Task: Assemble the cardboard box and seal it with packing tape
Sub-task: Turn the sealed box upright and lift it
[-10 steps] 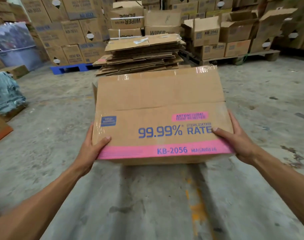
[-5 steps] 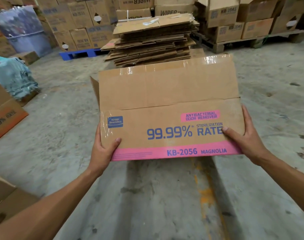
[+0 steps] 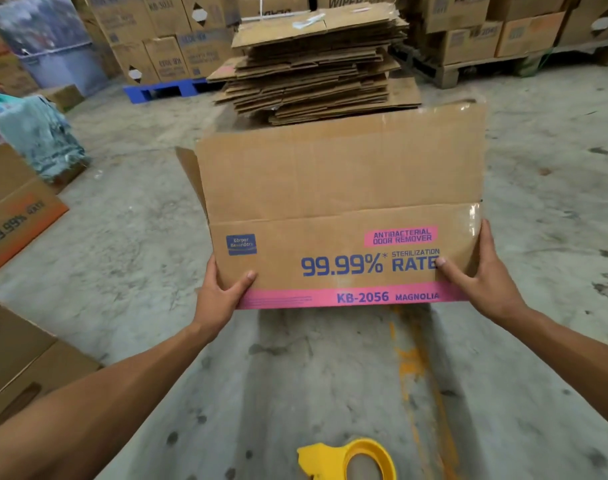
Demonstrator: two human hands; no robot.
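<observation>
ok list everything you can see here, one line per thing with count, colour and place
printed cardboard box: one, brown with pink band and blue lettering, held at centre
yellow plastic tape dispenser: one, yellow, bottom edge, partly cut off
stack of flattened cardboard sheets: one pile, brown, behind the held box
stacked cardboard cartons: many, brown, along the back
blue pallet: one, blue, back left
wooden pallet: one, pale, back right
orange-printed cardboard box: one, brown and orange, left edge
concrete floor: grey, throughout
left hand: gripping box's lower left corner
right hand: gripping box's lower right corner
</observation>
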